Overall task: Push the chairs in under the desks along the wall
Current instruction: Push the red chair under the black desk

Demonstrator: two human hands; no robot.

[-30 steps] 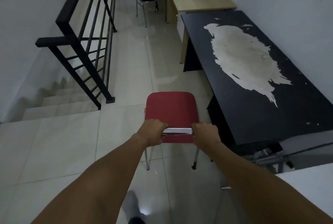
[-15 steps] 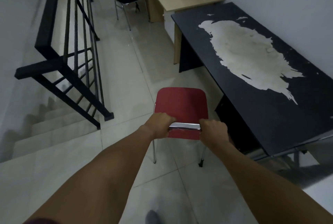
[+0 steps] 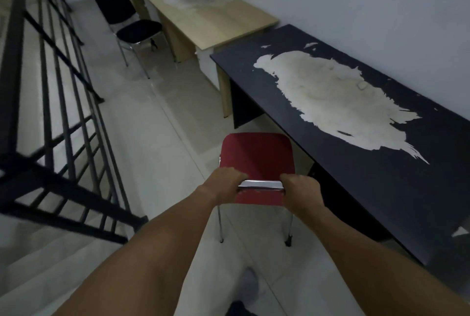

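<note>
**Red chair held at the black desk, not yet tucked in**

Hands grip the chrome top rail of the red chair (image 3: pixel 256 155) at either end: the left hand (image 3: pixel 223 181) and the right hand (image 3: pixel 301 188) are both curled closed around the bar, arms stretched forward and down, wrists fairly straight. The chair stands on the tiled floor (image 3: pixel 157 122) just beside the near-left edge of the black desk (image 3: pixel 381 188), its seat facing far along the aisle, not toward the wall. Judging by that, the step in hand is bringing this chair to its desk; the next move likely calls for swinging the seat to the right to face the opening, then pushing it under the top. Farther along, a black chair (image 3: pixel 127 18) stands out from the wooden desk (image 3: pixel 211 15), apparently still to be pushed in. A black stair railing (image 3: pixel 50 102) borders the aisle on the left.
</note>
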